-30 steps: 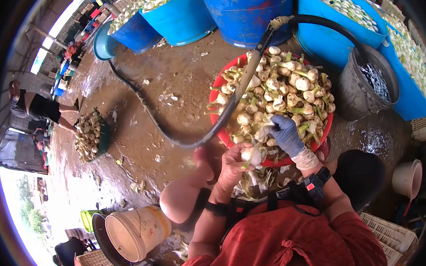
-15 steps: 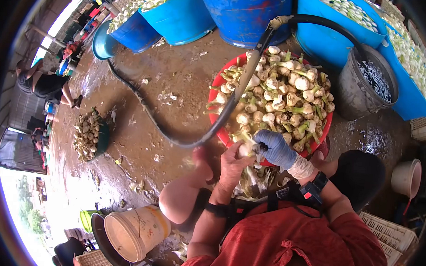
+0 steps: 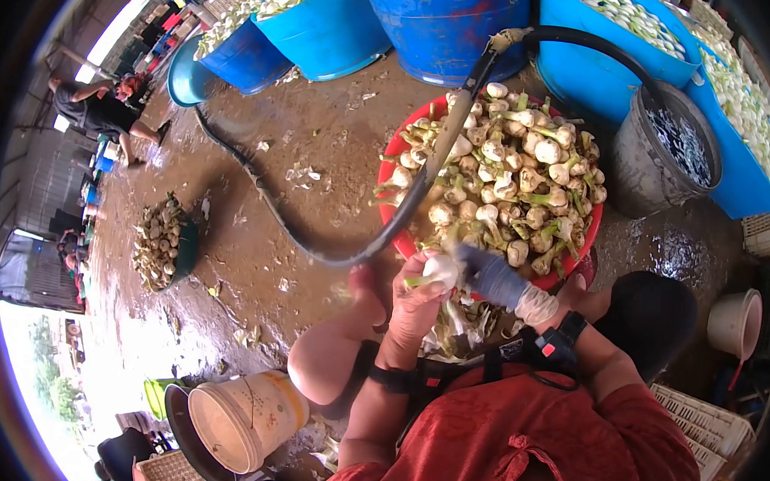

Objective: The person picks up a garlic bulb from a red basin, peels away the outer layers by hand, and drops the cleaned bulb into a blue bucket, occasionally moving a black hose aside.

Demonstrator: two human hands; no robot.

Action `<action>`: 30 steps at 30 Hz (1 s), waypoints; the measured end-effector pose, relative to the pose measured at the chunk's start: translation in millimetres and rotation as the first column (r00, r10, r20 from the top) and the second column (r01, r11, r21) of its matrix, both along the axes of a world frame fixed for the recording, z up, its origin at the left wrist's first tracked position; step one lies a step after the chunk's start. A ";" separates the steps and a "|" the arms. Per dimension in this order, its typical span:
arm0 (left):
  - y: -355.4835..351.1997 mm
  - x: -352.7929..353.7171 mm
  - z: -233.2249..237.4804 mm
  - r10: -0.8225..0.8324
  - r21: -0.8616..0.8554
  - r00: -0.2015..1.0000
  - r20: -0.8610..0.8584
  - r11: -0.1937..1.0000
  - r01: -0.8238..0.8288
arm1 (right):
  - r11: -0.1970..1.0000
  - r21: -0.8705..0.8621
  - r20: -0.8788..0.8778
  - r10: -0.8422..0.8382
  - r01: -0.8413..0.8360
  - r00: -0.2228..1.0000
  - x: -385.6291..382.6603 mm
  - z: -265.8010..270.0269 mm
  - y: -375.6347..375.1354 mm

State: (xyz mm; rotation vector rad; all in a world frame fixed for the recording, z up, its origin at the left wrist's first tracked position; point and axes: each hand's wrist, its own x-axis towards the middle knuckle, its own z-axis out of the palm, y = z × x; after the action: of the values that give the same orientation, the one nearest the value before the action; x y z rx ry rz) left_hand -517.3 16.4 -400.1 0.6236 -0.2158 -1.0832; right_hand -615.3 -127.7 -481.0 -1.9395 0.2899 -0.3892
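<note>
My bare left hand (image 3: 416,303) is closed around a whitish garlic bulb (image 3: 439,272), whose short green stem points left. Close on the right of the bulb is my right hand (image 3: 495,276), in a blue-grey glove with curled fingers. Motion blurs its fingertips, and what they hold cannot be made out. Just beyond both hands stands a red tub (image 3: 596,230) heaped with soil-stained garlic bulbs (image 3: 528,174). Stripped leaves and peelings (image 3: 460,327) lie below my hands, between my legs.
A black hose (image 3: 349,260) crosses the tub and runs into a grey bucket (image 3: 620,161). Large blue tubs (image 3: 448,39) of garlic line the back. A green tub (image 3: 188,249) of bulbs stands left on the wet floor; a white bucket (image 3: 276,405) lies nearer. Another person (image 3: 100,108) is far left.
My left hand has turned, showing the bulb's white side with its stem to the left. My right hand has shifted slightly down and left. The far person has moved toward the back.
</note>
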 end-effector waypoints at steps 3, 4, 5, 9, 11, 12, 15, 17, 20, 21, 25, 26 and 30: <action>-4.8 -3.8 -4.0 0.125 0.068 0.963 0.239 0.987 -0.145 | 0.913 -0.304 -0.082 0.258 -0.271 0.963 -2.7 1.2 13.0; -5.5 -4.3 -7.7 0.179 0.113 0.925 0.335 0.967 -0.228 | 0.943 -0.261 -0.151 0.171 -0.206 0.974 -4.3 8.7 9.5; -4.9 -5.0 -10.6 0.221 0.153 0.876 0.429 0.938 -0.311 | 0.966 -0.220 -0.225 0.084 -0.135 0.971 -6.1 17.0 6.6; -8.3 -4.5 -11.4 0.265 0.153 0.863 0.429 0.921 -0.359 | 0.992 0.006 -0.026 -0.128 0.128 0.991 -1.8 41.2 -16.7; -10.2 -4.8 -14.5 0.263 0.159 0.836 0.481 0.912 -0.379 | 0.992 0.022 0.139 -0.124 0.122 0.982 2.7 63.5 -10.2; -11.0 -5.7 -16.6 0.258 0.167 0.806 0.533 0.902 -0.399 | 0.993 0.040 0.300 -0.120 0.113 0.946 5.7 73.1 -5.6; -12.1 -10.2 -17.8 0.199 0.238 0.738 0.645 0.865 -0.442 | 0.965 -0.172 0.287 -0.143 0.198 0.947 6.4 72.7 5.1; -10.1 -10.4 -24.8 0.138 0.267 0.660 0.738 0.839 -0.475 | 0.932 -0.283 0.223 -0.165 0.226 0.961 5.3 70.2 7.8; -8.4 -10.2 -26.8 0.051 0.315 0.615 0.787 0.824 -0.472 | 0.951 -0.263 0.157 -0.124 0.163 0.980 5.0 73.0 -0.5; -8.0 -10.5 -26.2 0.033 0.340 0.656 0.754 0.835 -0.432 | 0.951 -0.262 0.157 -0.126 0.164 0.980 6.3 69.0 -2.9; -14.0 -14.4 -1.5 0.158 0.294 0.838 0.522 0.889 -0.351 | 0.976 -0.009 0.151 -0.215 0.219 0.965 9.7 63.9 -11.7; -13.2 -12.2 -6.3 0.179 0.248 0.861 0.475 0.912 -0.327 | 0.967 0.060 0.144 -0.252 0.246 0.957 10.2 66.1 -13.7; -11.2 -10.0 -7.9 0.196 0.165 0.895 0.400 0.946 -0.280 | 0.963 0.093 0.227 -0.269 0.254 0.936 10.1 71.0 -18.1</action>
State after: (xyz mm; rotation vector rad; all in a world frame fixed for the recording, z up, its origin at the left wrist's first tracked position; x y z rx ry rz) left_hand -527.3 5.3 -408.0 1.0336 -0.3476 -0.7434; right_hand -605.2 -145.8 -410.0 -1.7750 0.4001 -0.7739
